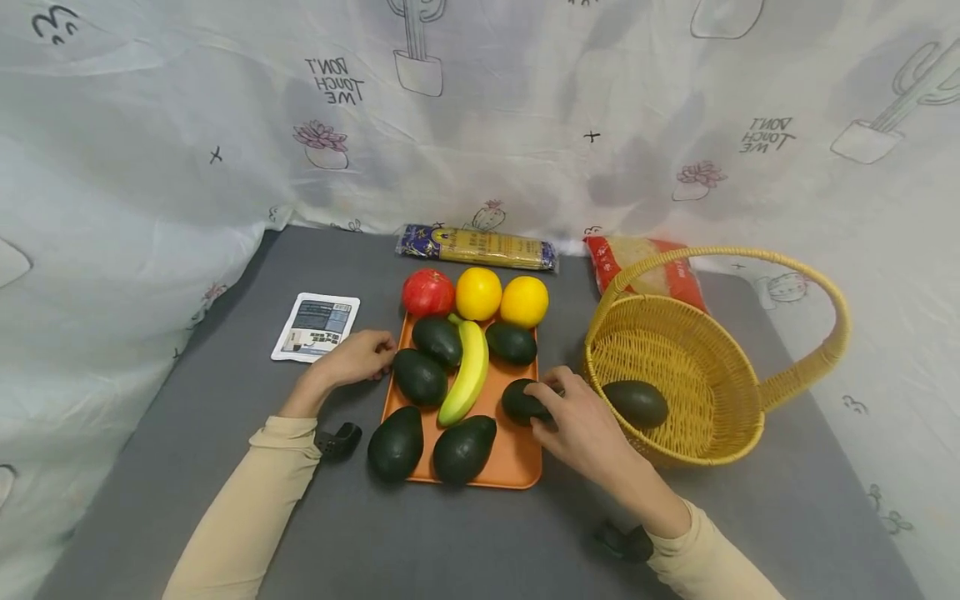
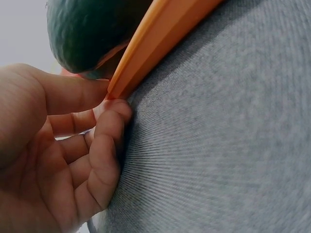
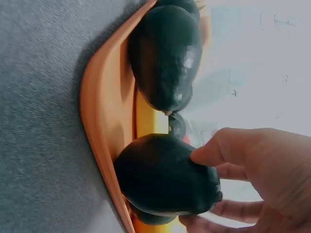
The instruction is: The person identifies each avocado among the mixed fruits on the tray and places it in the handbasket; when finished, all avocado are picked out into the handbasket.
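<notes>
My left hand (image 1: pixel 354 358) pinches the left rim of an orange tray (image 1: pixel 513 468) between thumb and fingers; the left wrist view shows the thumb on the rim (image 2: pixel 141 53). At the tray's right side my right hand (image 1: pixel 583 423) grips a dark green avocado (image 1: pixel 517 402), thumb on one side and fingers around the other. Several more avocados (image 1: pixel 464 450) lie on the tray around a yellow banana (image 1: pixel 467 375). Along its far end sit a red pomegranate (image 1: pixel 428 292) and two round yellow fruits (image 1: pixel 478 293).
A yellow wicker basket (image 1: pixel 750 417) with a tall handle stands right of the tray, one avocado (image 1: pixel 636 404) inside. Behind it lies a red-and-clear packet (image 1: pixel 678 279). A noodle-like pack (image 1: pixel 480 247) lies at the back, a white pouch (image 1: pixel 316 327) on the left.
</notes>
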The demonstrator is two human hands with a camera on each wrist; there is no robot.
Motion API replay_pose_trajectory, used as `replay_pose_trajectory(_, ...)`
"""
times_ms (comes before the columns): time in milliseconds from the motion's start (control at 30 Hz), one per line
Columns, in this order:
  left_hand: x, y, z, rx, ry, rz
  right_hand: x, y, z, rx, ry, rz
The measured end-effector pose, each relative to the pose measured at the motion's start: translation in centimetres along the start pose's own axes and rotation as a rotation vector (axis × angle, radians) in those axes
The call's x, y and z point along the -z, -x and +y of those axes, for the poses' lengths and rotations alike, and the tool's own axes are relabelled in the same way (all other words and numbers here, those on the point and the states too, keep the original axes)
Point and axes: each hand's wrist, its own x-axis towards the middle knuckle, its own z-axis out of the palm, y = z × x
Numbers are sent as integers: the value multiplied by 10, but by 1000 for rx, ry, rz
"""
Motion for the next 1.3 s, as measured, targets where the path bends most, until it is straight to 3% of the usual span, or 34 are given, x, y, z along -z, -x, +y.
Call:
replay_pose_trajectory(233,2,3,5,14,12,4,-9,6,-5,8,115,-116)
replay_pose_trajectory(467,-4,4,-1,8,1,12,-17,6,-11,-23,114,-80)
replay_pose_trajectory(633,-4,2,-2,10,11,-1,18,12,1,-192,11,-43)
replay_pose_trajectory(800,-1,-1,-1,-1,-4,9,71,26,41,-439,-2,15)
replay_pose_trajectory(900,0,-1,-2,-5,-17,12,88,36,72,-555,2,-42)
replay_pose_trajectory(1000,1,-1,-2,-3,-18,8,90,48,97,-629,-5,-170)
replay_pose_trajectory(1167,0,-1,-1,18,-8,0,74,64,120,-646,2,-364)
replay_pose_trajectory(1300,0,-1,-2,26,5,5,66,69,124,-629,2,-418)
